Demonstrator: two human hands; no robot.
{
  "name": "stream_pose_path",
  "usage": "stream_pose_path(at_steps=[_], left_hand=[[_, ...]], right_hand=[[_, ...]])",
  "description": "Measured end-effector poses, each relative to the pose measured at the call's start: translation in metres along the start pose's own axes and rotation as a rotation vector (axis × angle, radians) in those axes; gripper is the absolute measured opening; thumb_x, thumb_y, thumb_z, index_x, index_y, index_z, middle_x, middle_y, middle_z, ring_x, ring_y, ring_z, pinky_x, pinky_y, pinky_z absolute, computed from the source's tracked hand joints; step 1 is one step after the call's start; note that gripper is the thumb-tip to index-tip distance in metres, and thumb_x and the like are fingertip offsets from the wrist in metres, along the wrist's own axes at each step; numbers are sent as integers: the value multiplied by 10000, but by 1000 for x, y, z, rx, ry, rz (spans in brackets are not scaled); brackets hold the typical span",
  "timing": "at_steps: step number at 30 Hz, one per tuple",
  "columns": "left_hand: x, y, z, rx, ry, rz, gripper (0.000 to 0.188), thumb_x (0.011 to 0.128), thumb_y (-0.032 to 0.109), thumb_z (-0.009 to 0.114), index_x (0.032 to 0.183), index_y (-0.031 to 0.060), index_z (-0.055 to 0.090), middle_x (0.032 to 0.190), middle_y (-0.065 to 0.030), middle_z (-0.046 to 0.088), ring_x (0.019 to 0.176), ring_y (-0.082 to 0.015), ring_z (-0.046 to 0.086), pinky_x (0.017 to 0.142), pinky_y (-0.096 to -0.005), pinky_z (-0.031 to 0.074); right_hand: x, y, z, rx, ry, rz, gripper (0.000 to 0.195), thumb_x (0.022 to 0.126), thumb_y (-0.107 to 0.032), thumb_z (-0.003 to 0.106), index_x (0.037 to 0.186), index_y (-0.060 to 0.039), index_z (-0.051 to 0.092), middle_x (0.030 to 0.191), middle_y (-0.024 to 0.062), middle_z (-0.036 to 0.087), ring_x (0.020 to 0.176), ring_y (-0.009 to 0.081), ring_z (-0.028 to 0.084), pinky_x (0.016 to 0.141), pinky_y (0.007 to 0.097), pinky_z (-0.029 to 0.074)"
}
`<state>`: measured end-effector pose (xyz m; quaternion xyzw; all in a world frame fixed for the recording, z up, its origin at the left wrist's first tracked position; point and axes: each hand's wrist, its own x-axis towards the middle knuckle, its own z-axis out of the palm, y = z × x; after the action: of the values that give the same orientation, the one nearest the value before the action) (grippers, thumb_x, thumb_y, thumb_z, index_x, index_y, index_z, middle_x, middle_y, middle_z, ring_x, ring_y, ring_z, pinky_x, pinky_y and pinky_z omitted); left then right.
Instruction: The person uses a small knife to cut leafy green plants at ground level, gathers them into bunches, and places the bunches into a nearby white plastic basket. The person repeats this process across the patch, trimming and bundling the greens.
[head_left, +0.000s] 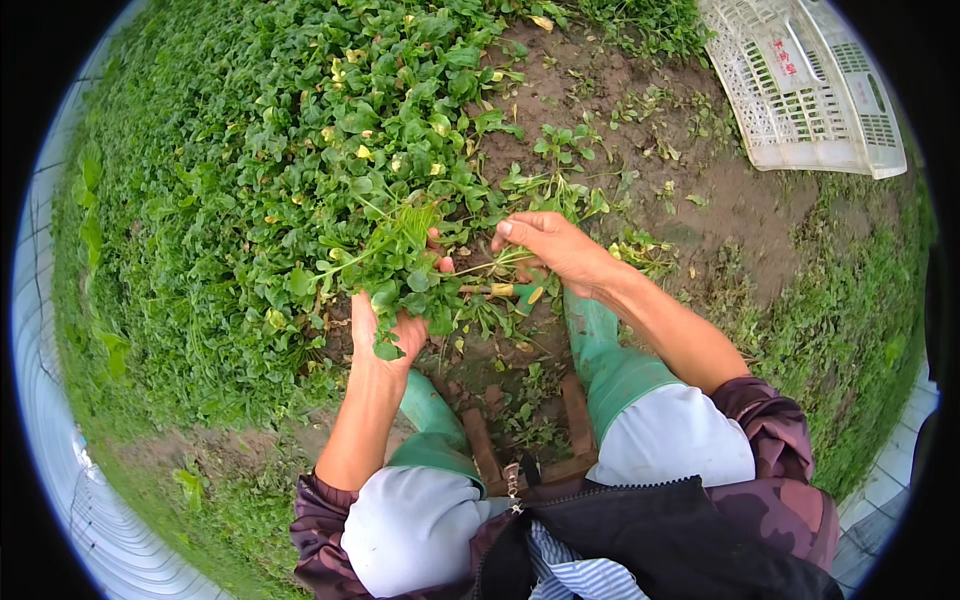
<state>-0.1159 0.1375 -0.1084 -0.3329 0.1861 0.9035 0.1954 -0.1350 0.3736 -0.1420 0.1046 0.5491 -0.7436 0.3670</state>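
A loose bunch of leafy greens (409, 262) rests in my left hand (390, 326), which curls around it from below; leaves cover much of the palm. My right hand (551, 244) is just to the right, its fingers bent around pale thin stems (506, 260) that stretch towards the bunch. Below those fingers is a small hand tool (517, 291) with a yellow and green handle. Its working end is hidden among leaves, and I cannot tell whether the right hand touches it.
Dense low greens (300, 150), some leaves yellowed, fill the left and far side. Muddy soil (750, 217) with scattered plants lies to the right. A white plastic crate (787, 90) stands at the upper right. Green rubber boots (622, 375) flank a wooden frame (577, 416) beneath me.
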Motion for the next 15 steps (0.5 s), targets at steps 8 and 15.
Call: stream_pose_path(at_steps=[8, 15], left_hand=[[6, 3, 0, -337, -83, -28, 339, 984, 184, 459, 1222, -32, 568, 1139, -178, 637, 959, -315, 646, 1081, -528, 432], [1, -10, 9, -270, -132, 4, 385, 967, 208, 469, 1287, 12, 555, 1165, -165, 660, 952, -317, 680, 1167, -666, 203]], right_hand=[[0, -14, -41, 289, 511, -235, 263, 1005, -322, 562, 1017, -62, 596, 687, -43, 424, 632, 71, 436, 597, 265, 417], [12, -9, 6, 73, 189, -292, 261, 996, -188, 574, 1165, 10, 585, 813, 26, 604, 690, 103, 577, 625, 265, 492]])
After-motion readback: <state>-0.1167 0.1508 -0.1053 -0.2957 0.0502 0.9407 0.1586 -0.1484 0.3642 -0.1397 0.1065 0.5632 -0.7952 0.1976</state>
